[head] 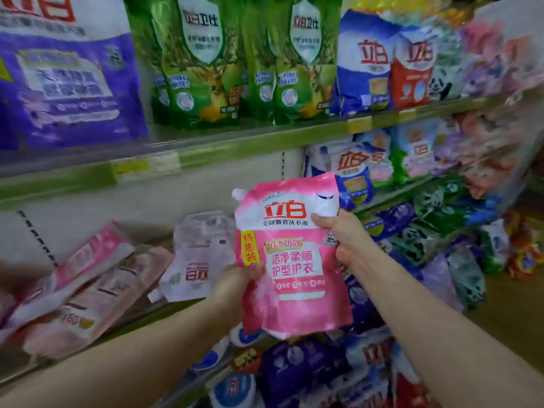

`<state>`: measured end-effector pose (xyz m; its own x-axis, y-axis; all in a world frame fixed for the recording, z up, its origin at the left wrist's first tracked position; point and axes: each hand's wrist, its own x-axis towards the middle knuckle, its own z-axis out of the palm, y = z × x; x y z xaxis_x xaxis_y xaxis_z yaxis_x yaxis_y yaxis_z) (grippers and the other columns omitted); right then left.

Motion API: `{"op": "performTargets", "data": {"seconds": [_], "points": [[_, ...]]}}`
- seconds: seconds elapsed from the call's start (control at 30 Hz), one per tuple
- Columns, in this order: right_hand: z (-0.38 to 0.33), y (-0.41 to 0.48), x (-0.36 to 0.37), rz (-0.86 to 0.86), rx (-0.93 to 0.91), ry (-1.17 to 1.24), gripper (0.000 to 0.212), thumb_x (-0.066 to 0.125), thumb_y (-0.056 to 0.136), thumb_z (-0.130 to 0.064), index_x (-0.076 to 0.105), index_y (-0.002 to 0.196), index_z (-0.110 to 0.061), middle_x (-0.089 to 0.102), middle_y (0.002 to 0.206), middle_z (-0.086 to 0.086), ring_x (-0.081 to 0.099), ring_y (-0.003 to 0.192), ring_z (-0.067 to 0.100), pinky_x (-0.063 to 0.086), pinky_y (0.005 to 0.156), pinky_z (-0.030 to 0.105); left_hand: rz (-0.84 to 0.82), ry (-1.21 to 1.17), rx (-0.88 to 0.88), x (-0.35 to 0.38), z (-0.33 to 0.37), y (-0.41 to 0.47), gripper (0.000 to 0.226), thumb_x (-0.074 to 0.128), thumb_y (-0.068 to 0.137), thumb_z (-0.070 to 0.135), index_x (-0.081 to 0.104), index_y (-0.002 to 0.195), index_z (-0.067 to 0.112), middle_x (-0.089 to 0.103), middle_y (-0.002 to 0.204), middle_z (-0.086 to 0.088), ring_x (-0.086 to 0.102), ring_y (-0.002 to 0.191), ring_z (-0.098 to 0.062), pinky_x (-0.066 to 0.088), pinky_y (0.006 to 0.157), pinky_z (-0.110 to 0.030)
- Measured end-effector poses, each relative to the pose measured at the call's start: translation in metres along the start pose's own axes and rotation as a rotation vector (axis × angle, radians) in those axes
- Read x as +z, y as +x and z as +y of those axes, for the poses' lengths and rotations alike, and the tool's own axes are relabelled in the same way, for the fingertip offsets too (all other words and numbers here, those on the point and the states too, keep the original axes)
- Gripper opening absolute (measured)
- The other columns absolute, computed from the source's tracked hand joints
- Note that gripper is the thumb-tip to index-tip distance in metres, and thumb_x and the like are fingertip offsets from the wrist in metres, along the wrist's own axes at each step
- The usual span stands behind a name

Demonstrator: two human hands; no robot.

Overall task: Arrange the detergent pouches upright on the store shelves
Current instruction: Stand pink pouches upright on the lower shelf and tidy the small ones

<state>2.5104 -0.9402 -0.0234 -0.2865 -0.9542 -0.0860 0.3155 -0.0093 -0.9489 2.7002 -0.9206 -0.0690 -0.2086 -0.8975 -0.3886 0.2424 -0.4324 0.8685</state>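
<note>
A pink and white detergent pouch (pixel 290 257) with a white spout at its top left is held upright in front of the middle shelf. My left hand (pixel 238 279) grips its lower left edge. My right hand (pixel 343 235) grips its right edge, thumb on the front. On the middle shelf (pixel 88 184), a white pouch (pixel 197 260) leans behind the held one. Further left, pale pink pouches (pixel 97 290) lie flat and slumped.
The upper shelf carries upright purple (pixel 67 81), green (pixel 200 60) and blue pouches (pixel 365 63). More packs crowd the shelves to the right (pixel 426 154). Purple and blue packs (pixel 297 366) fill the lowest level below the hands.
</note>
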Motion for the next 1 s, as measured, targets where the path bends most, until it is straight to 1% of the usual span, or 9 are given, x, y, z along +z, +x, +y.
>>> {"op": "performTargets", "data": {"seconds": [0.1, 0.23, 0.37, 0.53, 0.67, 0.73, 0.83, 0.9, 1.0], "points": [[0.006, 0.035, -0.007, 0.012, 0.046, -0.016, 0.019, 0.06, 0.08, 0.011, 0.064, 0.09, -0.005, 0.074, 0.072, 0.012, 0.068, 0.055, 0.017, 0.057, 0.063, 0.035, 0.127, 0.047, 0.025, 0.012, -0.001, 0.029, 0.013, 0.057, 0.084, -0.005, 0.059, 0.072, -0.001, 0.06, 0.037, -0.002, 0.058, 0.04, -0.022, 0.05, 0.064, -0.034], [0.005, 0.087, -0.008, -0.007, 0.042, -0.098, 0.032, 0.063, 0.08, 0.006, 0.059, 0.112, 0.003, 0.067, 0.099, 0.016, 0.063, 0.075, 0.023, 0.052, 0.08, 0.038, 0.167, -0.016, 0.012, 0.023, 0.002, 0.075, 0.019, 0.057, 0.086, 0.001, 0.059, 0.067, 0.003, 0.058, 0.039, -0.005, 0.052, 0.031, -0.018, 0.045, 0.043, -0.023], [0.001, 0.151, -0.006, -0.086, 0.046, -0.165, 0.038, 0.066, 0.08, 0.001, 0.058, 0.117, 0.004, 0.062, 0.12, 0.019, 0.063, 0.1, 0.03, 0.048, 0.093, 0.042, 0.183, -0.069, 0.051, 0.039, 0.01, 0.127, 0.04, 0.05, 0.09, 0.003, 0.062, 0.052, 0.005, 0.054, 0.035, -0.006, 0.049, 0.026, -0.017, 0.043, 0.033, -0.018], [-0.005, 0.23, -0.002, -0.194, 0.053, -0.129, 0.018, 0.066, 0.082, 0.001, 0.061, 0.096, -0.008, 0.066, 0.099, 0.011, 0.061, 0.088, 0.023, 0.049, 0.088, 0.039, 0.287, -0.078, 0.173, 0.056, 0.031, 0.194, 0.007, 0.062, 0.081, 0.006, 0.064, 0.075, 0.003, 0.068, 0.052, -0.009, 0.069, 0.06, -0.029, 0.058, 0.062, -0.036], [0.002, 0.292, 0.002, -0.194, 0.02, -0.091, 0.021, 0.068, 0.079, 0.002, 0.059, 0.077, -0.017, 0.066, 0.096, 0.009, 0.066, 0.074, 0.019, 0.052, 0.076, 0.029, 0.277, 0.026, 0.229, 0.056, 0.045, 0.242, 0.038, 0.056, 0.088, 0.015, 0.06, 0.053, 0.003, 0.057, 0.041, -0.012, 0.054, 0.032, -0.023, 0.046, 0.035, -0.023], [0.006, 0.314, 0.006, -0.234, 0.004, -0.093, 0.018, 0.066, 0.081, 0.002, 0.061, 0.083, -0.015, 0.068, 0.096, 0.01, 0.067, 0.07, 0.01, 0.052, 0.07, 0.021, 0.291, 0.088, 0.243, 0.055, 0.051, 0.261, 0.037, 0.054, 0.091, 0.021, 0.055, 0.059, 0.002, 0.058, 0.042, -0.01, 0.052, 0.032, -0.022, 0.04, 0.034, -0.018], [0.014, 0.34, 0.012, -0.308, 0.01, -0.082, 0.022, 0.065, 0.08, 0.005, 0.062, 0.081, -0.017, 0.066, 0.11, 0.018, 0.067, 0.088, 0.028, 0.054, 0.084, 0.037, 0.446, 0.119, 0.331, 0.051, 0.054, 0.291, 0.024, 0.065, 0.083, 0.027, 0.059, 0.068, 0.009, 0.063, 0.045, 0.001, 0.055, 0.047, -0.023, 0.043, 0.045, -0.022], [0.022, 0.354, 0.013, -0.326, 0.012, -0.054, 0.025, 0.065, 0.079, 0.007, 0.062, 0.079, -0.018, 0.07, 0.097, 0.013, 0.065, 0.086, 0.028, 0.053, 0.085, 0.041, 0.485, 0.134, 0.386, 0.049, 0.055, 0.307, 0.017, 0.068, 0.08, 0.027, 0.06, 0.077, 0.012, 0.065, 0.046, 0.006, 0.06, 0.052, -0.019, 0.046, 0.05, -0.022], [0.029, 0.369, 0.015, -0.331, 0.025, -0.005, 0.025, 0.065, 0.079, 0.007, 0.061, 0.073, -0.017, 0.07, 0.059, -0.007, 0.067, 0.057, 0.011, 0.057, 0.059, 0.023, 0.431, 0.055, 0.432, 0.055, 0.057, 0.318, 0.011, 0.05, 0.094, 0.011, 0.059, 0.098, 0.006, 0.07, 0.053, 0.007, 0.065, 0.047, -0.004, 0.05, 0.045, -0.015]]}}
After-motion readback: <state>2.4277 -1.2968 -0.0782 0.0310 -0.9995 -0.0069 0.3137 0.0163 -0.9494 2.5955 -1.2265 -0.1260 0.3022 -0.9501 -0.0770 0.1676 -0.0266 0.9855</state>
